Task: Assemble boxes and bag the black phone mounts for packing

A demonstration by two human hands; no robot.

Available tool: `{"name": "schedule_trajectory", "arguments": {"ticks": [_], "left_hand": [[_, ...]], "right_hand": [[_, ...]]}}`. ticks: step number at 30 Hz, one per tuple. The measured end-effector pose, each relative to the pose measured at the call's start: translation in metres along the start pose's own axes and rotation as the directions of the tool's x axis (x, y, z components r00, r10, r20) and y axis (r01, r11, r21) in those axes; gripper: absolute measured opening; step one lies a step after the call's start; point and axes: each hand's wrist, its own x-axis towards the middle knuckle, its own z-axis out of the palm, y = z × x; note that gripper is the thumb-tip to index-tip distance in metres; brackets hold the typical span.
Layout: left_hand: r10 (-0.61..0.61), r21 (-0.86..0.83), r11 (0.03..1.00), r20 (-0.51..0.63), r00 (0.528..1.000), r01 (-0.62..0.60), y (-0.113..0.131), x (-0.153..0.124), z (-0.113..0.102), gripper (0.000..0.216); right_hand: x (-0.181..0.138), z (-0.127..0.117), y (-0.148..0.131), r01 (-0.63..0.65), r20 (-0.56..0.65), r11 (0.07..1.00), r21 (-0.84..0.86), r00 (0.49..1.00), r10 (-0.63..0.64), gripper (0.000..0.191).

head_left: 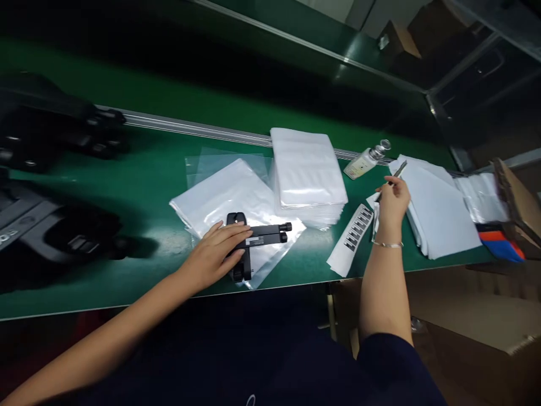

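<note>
My left hand (pixel 215 254) lies over a black folding stand (pixel 264 237), its fingers across the top and its thumb on the near side. The stand has a bar with round black knobs at its right end and a small pale label. It rests on clear plastic bags (pixel 228 192) spread on the bench. My right hand (pixel 394 200) is closed around slim metal tweezers (pixel 399 168), held above the bench. Just left of this hand lies a white strip of black-printed labels (pixel 357 234). Its fingertips partly hide small white paper beside the strip.
A thick stack of plastic bags (pixel 310 169) stands mid-bench, with a metal-topped bottle (pixel 363 162) to its right. White sheets (pixel 439 208) and a cardboard box (pixel 519 192) are at right. Dark equipment (pixel 54 225) fills the left. The green bench (pixel 139 282) ends near my body.
</note>
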Motion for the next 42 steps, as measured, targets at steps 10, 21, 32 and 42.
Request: {"name": "schedule_trajectory", "arguments": {"ticks": [10, 21, 32, 42], "left_hand": [[-0.040, -0.017, 0.999, 0.074, 0.996, 0.042, 0.016, 0.019, -0.001, 0.041], [-0.053, -0.054, 0.997, 0.071, 0.996, 0.057, 0.016, 0.020, -0.002, 0.038], [-0.084, -0.131, 0.987, 0.093, 0.992, 0.096, 0.018, 0.021, -0.002, 0.033], [-0.090, -0.154, 0.984, -0.016, 0.996, 0.086, 0.015, 0.022, 0.009, 0.026]], "right_hand": [[-0.206, 0.031, -0.057, 0.054, 0.439, 0.859, 0.510, 0.842, -0.313, 0.015], [-0.211, 0.040, -0.049, -0.070, 0.590, 0.877, 0.476, 0.765, -0.259, 0.023], [-0.215, 0.043, -0.054, -0.033, 0.599, 0.880, 0.474, 0.745, -0.294, 0.025], [-0.075, -0.036, -0.004, 0.353, 0.232, 0.840, -0.413, 0.932, -0.278, 0.033]]}}
